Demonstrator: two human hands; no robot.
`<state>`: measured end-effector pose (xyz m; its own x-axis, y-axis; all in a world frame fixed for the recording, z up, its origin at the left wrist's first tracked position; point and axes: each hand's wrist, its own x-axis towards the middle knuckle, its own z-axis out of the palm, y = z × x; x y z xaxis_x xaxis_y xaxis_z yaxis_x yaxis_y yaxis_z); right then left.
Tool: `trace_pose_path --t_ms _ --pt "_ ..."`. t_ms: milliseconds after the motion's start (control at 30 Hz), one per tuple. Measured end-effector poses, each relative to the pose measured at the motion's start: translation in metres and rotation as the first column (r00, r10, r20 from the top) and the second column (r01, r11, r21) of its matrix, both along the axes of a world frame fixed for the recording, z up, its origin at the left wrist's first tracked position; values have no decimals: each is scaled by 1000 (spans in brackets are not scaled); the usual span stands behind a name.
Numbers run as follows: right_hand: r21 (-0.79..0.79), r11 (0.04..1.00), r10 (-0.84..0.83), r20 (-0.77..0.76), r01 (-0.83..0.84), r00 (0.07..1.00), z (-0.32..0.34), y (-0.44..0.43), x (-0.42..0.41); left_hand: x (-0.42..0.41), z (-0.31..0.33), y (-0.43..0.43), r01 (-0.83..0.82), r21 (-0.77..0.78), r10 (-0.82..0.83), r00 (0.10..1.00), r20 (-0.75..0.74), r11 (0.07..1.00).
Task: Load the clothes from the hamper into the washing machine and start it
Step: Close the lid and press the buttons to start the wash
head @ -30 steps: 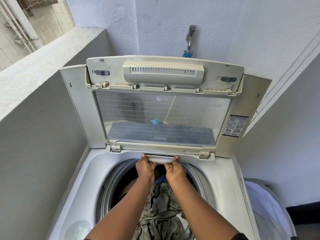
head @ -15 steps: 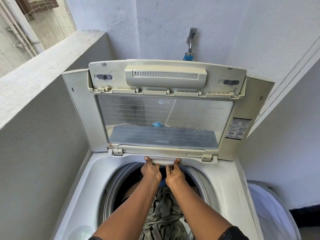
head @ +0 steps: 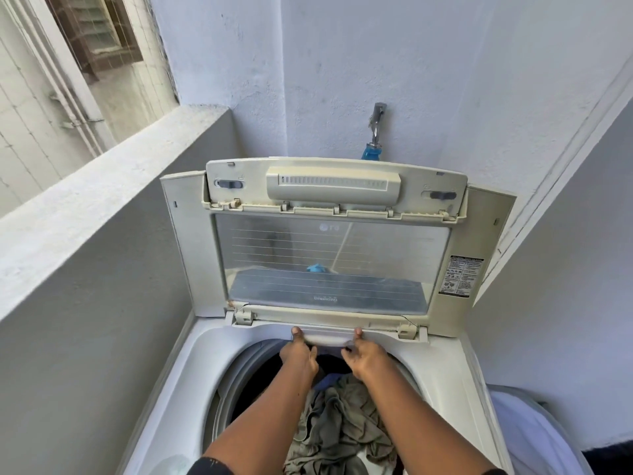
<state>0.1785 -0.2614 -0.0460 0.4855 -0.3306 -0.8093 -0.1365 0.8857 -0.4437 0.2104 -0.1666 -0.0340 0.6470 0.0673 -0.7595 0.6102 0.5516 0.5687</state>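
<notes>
The white top-load washing machine (head: 205, 365) stands with its folded lid (head: 332, 262) raised upright. Grey-green and blue clothes (head: 342, 419) lie in the drum. At the back rim of the opening sits a white pull-out drawer (head: 325, 337). My left hand (head: 299, 354) and my right hand (head: 364, 358) hold its front edge side by side, thumbs on top and fingers curled beneath. The hamper (head: 534, 437), white and pale blue, shows at the lower right beside the machine; its inside is hidden.
A tap (head: 376, 128) with a blue hose fitting sticks out of the back wall above the lid. A low grey parapet wall (head: 85, 207) runs close along the machine's left side. Another wall closes in on the right.
The view has tilted up and pulled back a little, so the machine sits lower in frame. Both hands stay on the drawer's front edge.
</notes>
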Motion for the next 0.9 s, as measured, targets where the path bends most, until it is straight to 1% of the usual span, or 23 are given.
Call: trace_pose_path --t_ms 100,167,200,233,300,333,367,400,433,467,500,533,567,600,633,667,700,733,767,800,833,900 --pt "-180 979 89 -37 -94 995 31 4 1 0 22 0 35 113 -38 999 19 993" --pt "-336 923 158 -111 -187 981 49 8 1 2 41 6 30 257 -34 999 12 966" --pt "-429 874 172 -164 -227 971 61 12 0 3 52 10 5 337 -17 999 34 941" --pt "-547 797 165 -214 -258 963 73 15 -1 5 64 14 -37 413 1 996 86 910" --pt "-760 588 114 -259 -275 959 100 19 -3 9 85 20 -149 536 3 965 263 831" --pt "-827 490 96 -262 -275 960 117 21 -6 12 96 22 -226 553 8 930 368 802" --pt "-883 395 72 -244 -252 967 136 24 -9 15 110 23 -306 538 10 875 484 786" --pt "-930 297 42 -213 -216 976 154 27 -12 19 121 24 -384 522 -21 791 612 761" --pt "-965 196 19 -175 -176 984 171 30 -13 21 134 24 -457 516 -94 676 731 724" --pt "-987 95 2 -131 -131 991 185 31 -13 25 146 24 -521 520 -200 549 811 677" --pt "-996 -9 -11 -94 -94 996 197 33 -10 31 156 24 -568 525 -314 432 846 634" --pt "-992 -108 -20 -67 -69 998 207 33 -6 37 170 23 -589 537 -409 350 843 604" --pt "-980 -188 -17 -57 -60 998 215 31 -1 43 185 22 -592 560 -491 296 820 579" --pt "-964 -261 -4 -54 -53 999 224 28 4 49 199 19 -589 594 -570 257 780 548" --pt "-944 -324 10 -64 -57 998 232 24 10 54 214 16 -585 639 -655 228 720 499" --pt "-921 -383 23 -88 -73 996 239 20 15 60 225 12 -581 697 -747 216 629 420" --pt "-894 -439 34 -119 -92 992 245 15 20 66 234 9 -565 760 -830 217 513 322" --pt "-864 -489 41 -161 -120 986 249 11 26 71 239 7 -531 820 -892 235 386 215" --pt "-831 -534 38 -207 -156 978 252 6 32 77 241 6 -484 867 -927 258 271 119" --pt "-792 -577 25 -260 -198 965 255 2 38 80 241 6 -434 900 -945 274 180 46" --pt "-752 -612 4 -312 -245 950 256 -1 42 82 239 6 -383 924 -952 284 117 -1" --pt "-701 -627 -15 -424 -339 906 257 -5 49 81 235 7 -349 937 -957 278 86 -18"
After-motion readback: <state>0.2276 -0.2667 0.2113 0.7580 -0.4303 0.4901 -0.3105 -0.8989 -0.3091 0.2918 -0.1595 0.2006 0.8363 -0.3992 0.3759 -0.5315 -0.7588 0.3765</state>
